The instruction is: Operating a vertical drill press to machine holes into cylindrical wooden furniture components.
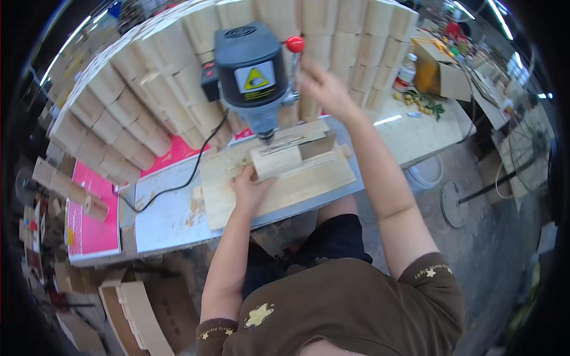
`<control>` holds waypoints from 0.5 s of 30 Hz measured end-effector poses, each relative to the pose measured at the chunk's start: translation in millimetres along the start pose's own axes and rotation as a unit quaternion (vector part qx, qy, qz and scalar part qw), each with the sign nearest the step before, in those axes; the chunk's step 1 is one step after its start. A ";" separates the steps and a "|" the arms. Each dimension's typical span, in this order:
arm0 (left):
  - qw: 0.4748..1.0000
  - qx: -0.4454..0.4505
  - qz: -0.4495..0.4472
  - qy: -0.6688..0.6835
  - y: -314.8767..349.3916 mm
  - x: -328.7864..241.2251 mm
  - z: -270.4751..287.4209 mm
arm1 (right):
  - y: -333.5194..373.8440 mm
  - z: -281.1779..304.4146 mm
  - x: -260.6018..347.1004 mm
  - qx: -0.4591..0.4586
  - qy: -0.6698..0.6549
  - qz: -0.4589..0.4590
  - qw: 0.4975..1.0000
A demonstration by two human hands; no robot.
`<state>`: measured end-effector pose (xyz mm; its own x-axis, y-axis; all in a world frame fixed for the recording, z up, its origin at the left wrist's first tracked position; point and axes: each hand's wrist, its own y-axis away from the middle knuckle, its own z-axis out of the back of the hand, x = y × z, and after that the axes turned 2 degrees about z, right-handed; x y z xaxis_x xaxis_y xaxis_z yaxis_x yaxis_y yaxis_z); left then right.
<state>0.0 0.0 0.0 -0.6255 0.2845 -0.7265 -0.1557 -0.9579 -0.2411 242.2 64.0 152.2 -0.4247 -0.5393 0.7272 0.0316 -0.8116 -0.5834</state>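
A bench drill press (249, 65) with a dark grey housing stands on the table in front of me. Its chuck (265, 135) is just above a pale wooden block (276, 161), which sits against a wooden fence (297, 135) on a flat board (285, 199). My left hand (250, 188) grips the block's near left end, thumb along the front and fingers at the side. Up beside the red-knobbed feed lever (295, 59) is my right hand (323, 86). Its fingers are smeared by motion, so whether they are wrapped round a lever arm cannot be made out.
Stacked wooden blocks (157, 113) form a curved wall behind the drill press. A black cable (193, 172) crosses the table's left side, near more blocks (71, 188) lying on pink sheeting (89, 234). Right: a bottle (406, 72), fruit (424, 105), a cardboard box (436, 71).
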 end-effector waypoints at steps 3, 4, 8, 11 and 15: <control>0.993 -0.040 0.028 0.110 -13.5 -3.5 -13.6 | 56.2 12.5 -45.7 0.184 0.264 0.011 0.947; 0.994 -0.041 0.008 0.100 -15.1 -1.5 -15.0 | 73.6 12.5 -48.2 0.200 0.258 0.002 0.945; 0.985 -0.041 -0.074 0.149 2.0 -7.5 16.3 | 109.2 18.1 -33.4 0.234 0.181 -0.042 0.954; 0.985 -0.063 -0.117 0.106 35.4 21.4 72.5 | 114.9 26.0 -16.0 0.251 0.142 -0.026 0.957; 0.974 -0.042 0.103 0.197 64.9 26.6 159.3 | 132.4 34.8 -16.6 0.243 0.107 -0.009 0.964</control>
<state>-148.5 -60.6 67.5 -0.2927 0.0944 -0.9515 0.0157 -0.9945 -0.1035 284.9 -42.3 75.5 -0.6042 -0.5077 0.6142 0.4213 -0.8577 -0.2946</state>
